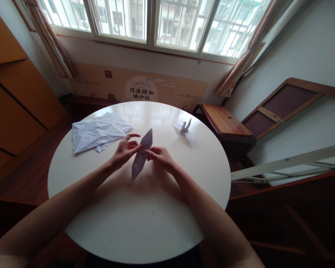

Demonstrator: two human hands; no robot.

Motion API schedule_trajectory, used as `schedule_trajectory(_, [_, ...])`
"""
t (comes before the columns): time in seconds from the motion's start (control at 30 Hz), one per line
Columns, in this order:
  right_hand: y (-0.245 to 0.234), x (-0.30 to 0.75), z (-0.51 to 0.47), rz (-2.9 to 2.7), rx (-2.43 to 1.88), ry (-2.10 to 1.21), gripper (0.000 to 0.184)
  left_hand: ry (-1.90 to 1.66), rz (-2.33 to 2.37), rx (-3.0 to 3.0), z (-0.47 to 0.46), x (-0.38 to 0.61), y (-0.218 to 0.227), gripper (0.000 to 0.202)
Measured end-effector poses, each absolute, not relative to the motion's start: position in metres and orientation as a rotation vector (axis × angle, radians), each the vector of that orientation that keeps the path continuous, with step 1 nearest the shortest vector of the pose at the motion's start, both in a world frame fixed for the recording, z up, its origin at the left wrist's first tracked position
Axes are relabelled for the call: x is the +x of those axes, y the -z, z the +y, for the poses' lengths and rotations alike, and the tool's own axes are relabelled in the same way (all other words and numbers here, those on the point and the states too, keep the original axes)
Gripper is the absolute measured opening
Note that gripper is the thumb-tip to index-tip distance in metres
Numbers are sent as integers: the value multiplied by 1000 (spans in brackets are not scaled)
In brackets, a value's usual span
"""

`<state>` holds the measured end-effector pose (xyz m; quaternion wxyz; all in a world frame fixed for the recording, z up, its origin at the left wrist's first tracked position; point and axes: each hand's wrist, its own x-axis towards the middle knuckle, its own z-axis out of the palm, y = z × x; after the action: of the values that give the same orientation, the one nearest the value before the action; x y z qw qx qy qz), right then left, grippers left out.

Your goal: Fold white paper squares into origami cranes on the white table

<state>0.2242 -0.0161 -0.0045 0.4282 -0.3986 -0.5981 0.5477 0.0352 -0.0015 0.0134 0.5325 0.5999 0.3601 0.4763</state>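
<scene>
Holding: a long, narrow folded paper (pixel 138 166), pointed at both ends, gripped by both hands above the middle of the round white table (pixel 145 219).
Left hand (pixel 125 149): thumb and forefinger pinched on the paper's left edge near its middle, the other fingers loosely spread and raised.
Right hand (pixel 161 156): fingers curled in, their tips closed on the paper's right edge, just across from the left hand's.
Folded paper's lie: tilted, upper tip away from the person, lower tip toward them; the lower tip seems to sit just above the tabletop, though the angle makes that hard to judge.
Crumpled sheets (pixel 99 132): flat on the table, left of the hands, apart from them.
Paper crane (pixel 185 127): standing on the table's far right side, well apart from the hands.
Wooden stool (pixel 223 121): beyond the table's right edge, under the window.
</scene>
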Motion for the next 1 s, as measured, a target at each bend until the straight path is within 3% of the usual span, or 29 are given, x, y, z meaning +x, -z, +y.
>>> schedule_trajectory(0.27, [5,221,-17,-1460,-975,-1317,42,-1055,814,1586,3,37,-4,43])
schedule_trajectory(0.43, [5,220,-17,-1485,-975,-1269,37,-1255,949,1708,5,36,2,52])
schedule_trajectory(0.63, [3,221,-20,-1583,-1020,-1079,41,-1140,834,1795,-5,41,-2,30])
schedule_trajectory(0.9, [-2,224,-24,-1725,-1062,-899,31,-1113,807,1535,-10,45,-9,42])
schedule_trajectory(1.0, [0,224,-22,-1725,-1028,-929,26,-1137,823,1430,-8,42,-10,59])
